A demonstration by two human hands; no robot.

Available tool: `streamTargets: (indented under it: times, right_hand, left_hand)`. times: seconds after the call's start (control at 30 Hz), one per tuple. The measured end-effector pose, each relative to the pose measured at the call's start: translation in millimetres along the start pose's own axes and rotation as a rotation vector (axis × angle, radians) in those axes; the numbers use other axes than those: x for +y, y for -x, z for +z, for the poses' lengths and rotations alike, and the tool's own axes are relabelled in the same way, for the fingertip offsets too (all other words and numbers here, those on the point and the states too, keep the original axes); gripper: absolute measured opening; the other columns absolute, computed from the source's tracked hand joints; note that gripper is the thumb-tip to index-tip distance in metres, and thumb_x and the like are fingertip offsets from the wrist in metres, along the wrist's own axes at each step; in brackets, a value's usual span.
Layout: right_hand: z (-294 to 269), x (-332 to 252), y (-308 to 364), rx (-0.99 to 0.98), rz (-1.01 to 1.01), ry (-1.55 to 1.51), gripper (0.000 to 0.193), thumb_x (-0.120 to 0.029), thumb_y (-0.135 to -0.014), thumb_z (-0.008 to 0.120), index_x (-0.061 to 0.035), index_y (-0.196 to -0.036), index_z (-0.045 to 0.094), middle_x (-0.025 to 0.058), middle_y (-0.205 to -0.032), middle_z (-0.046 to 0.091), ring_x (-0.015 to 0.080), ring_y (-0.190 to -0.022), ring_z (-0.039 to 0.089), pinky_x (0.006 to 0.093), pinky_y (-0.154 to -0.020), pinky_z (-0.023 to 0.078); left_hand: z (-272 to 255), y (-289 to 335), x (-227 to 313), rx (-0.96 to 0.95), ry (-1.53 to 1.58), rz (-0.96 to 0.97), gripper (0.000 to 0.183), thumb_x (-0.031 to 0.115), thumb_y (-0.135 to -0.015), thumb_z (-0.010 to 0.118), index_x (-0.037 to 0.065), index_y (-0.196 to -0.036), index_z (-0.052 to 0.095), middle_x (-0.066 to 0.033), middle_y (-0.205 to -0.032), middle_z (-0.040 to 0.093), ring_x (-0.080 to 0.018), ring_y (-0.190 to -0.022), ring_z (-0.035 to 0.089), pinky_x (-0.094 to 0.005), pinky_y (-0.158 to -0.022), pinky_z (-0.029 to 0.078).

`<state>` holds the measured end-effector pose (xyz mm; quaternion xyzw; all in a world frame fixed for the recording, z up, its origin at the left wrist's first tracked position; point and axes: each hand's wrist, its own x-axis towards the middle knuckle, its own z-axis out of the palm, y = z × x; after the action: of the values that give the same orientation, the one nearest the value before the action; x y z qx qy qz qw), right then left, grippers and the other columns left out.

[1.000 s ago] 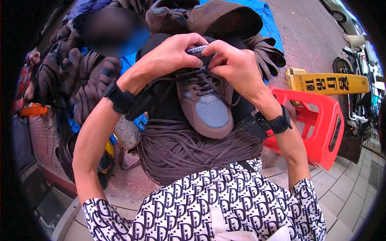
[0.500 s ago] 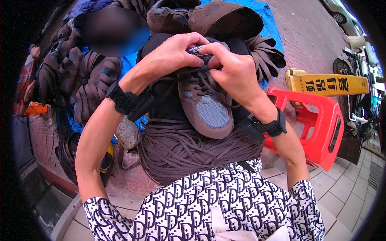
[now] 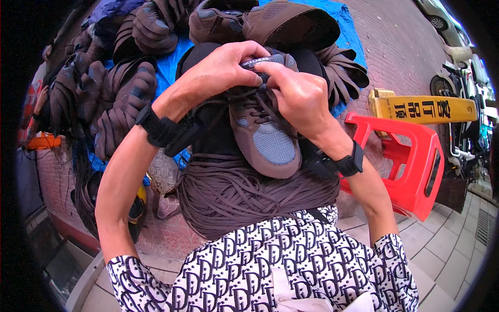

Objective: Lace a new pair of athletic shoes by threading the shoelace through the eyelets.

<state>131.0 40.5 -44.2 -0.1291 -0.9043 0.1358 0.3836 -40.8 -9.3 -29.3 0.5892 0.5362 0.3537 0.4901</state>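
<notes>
A brown-grey sneaker (image 3: 270, 145) with a blue-grey mesh toe rests across my lap, toe toward me. My left hand (image 3: 236, 62) is closed on its upper near the collar, with the thumb by the top of the lacing. Opposite it, my right hand (image 3: 301, 96) is bent over the eyelets, its index finger against the tongue (image 3: 278, 58). The brown shoelace (image 3: 255, 112) crosses the throat and runs up under my right fingers, which are closed on it; its end is hidden. A thick bundle of brown laces (image 3: 249, 192) lies in my lap beneath the toe.
Stacked shoe uppers (image 3: 125, 104) fill the left, some on a blue tarp (image 3: 348, 31). More shoes (image 3: 291, 23) lie just beyond my hands, with further uppers (image 3: 345, 73) at their right. A red plastic stool (image 3: 400, 156) and a yellow barrier (image 3: 426, 108) stand at the right.
My right hand has shifted slightly, its index finger moving left across the tongue, whose top shows more. The left hand stays nearly still. Uppers now show where a blurred patch was, upper left.
</notes>
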Motion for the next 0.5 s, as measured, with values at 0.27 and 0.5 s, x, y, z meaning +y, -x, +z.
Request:
streamTargets:
  times: [0.27,0.5]
  right_hand:
    - [14.3,5.0,-0.2,0.127,-0.147,0.094,0.015,-0.008,-0.071,0.055,-0.0106,-0.085,0.059,0.0018,-0.056,0.054,0.0158,-0.048,0.055,0.0279,-0.046,0.041]
    - [5.0,5.1,-1.0,0.065,-0.099,0.025,0.018,-0.003,-0.068,0.054,-0.0099,-0.084,0.060,0.0048,-0.064,0.060,0.0185,-0.054,0.059,0.0299,-0.047,0.044]
  left_hand:
    - [-1.0,-2.3,-4.3,0.010,0.043,-0.051,0.039,0.003,-0.068,0.058,0.000,-0.106,0.052,0.0000,-0.093,0.055,-0.0065,-0.086,0.049,-0.0208,-0.076,0.041]
    - [-4.6,0.3,-0.1,-0.062,-0.206,0.045,0.049,0.006,-0.065,0.060,-0.001,-0.112,0.049,-0.0063,-0.101,0.056,-0.0134,-0.097,0.050,-0.0264,-0.087,0.039]
